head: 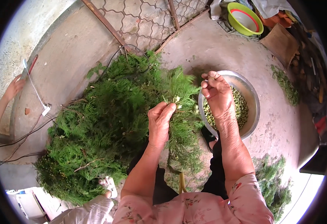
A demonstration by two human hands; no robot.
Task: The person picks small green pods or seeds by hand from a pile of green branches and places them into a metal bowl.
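Note:
My left hand [160, 120] pinches the stem of a leafy evergreen sprig [180, 86], thumb against the bent forefinger. Pale green cones [177, 99] show just past the thumb tip. My right hand [218, 93] hangs over the rim of a round metal basin [253, 112], its fingertips drawn together. Whether a small cone sits between those fingertips cannot be made out. Inside the basin lies a layer of small green cones [240, 107], partly hidden by my right hand and forearm. A large heap of cut evergreen branches [107, 120] spreads from my left hand across the floor.
Another person's hand [15, 88] reaches in at far left, near a white power strip [46, 110] and cables. That side also has a trousered leg [88, 208]. A rusty wire-mesh panel [141, 22] lies ahead. Green plastic basins [240, 16] stand back right; stripped foliage [272, 184] lies lower right.

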